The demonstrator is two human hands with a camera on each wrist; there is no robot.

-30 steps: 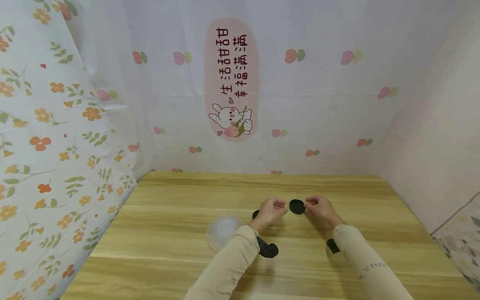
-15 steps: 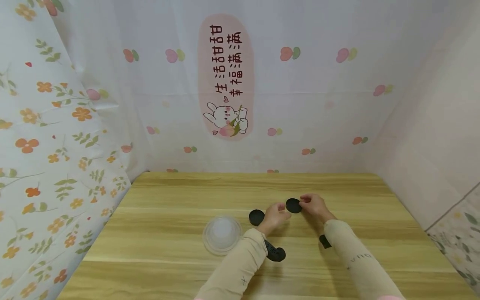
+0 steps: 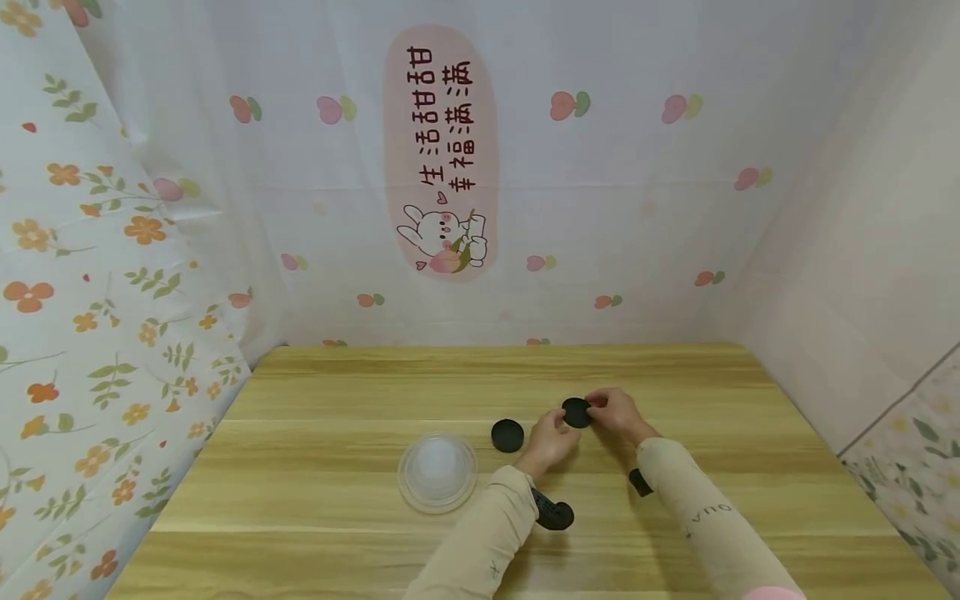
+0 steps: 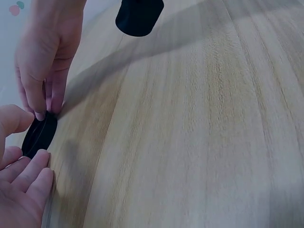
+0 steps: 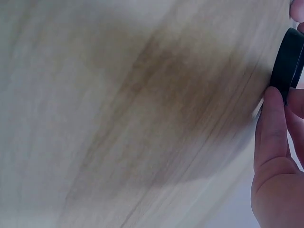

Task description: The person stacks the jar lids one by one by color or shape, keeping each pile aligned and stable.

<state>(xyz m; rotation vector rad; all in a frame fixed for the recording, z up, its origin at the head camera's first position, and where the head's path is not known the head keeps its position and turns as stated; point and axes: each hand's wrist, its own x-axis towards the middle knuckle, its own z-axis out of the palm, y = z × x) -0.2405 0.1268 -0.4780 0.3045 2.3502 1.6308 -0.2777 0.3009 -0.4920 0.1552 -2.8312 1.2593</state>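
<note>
A shallow round black lid [image 3: 577, 413] with a raised rim is held up between both hands above the wooden table. My right hand [image 3: 617, 412] pinches its right edge, thumb on one face and fingers on the other. At the opposite edge is my left hand [image 3: 550, 439], its thumb and fingers on either side of the rim. Seen from the left wrist, the lid [image 4: 40, 135] stands tilted, its hollow side partly showing. A second round black lid [image 3: 507, 436] lies on the table just left of the left hand.
A translucent round plastic container [image 3: 437, 472] with a wide rim stands on the table [image 3: 330, 550], left of the left forearm. Black devices sit at the left wrist [image 3: 553, 510] and right wrist [image 3: 641, 482]. A patterned cloth [image 3: 330, 192] hangs behind the table.
The left hand has closed the gap to the black lid and now touches its edge. The second lid, partly hidden before, shows fully. The whole view has shifted slightly.
</note>
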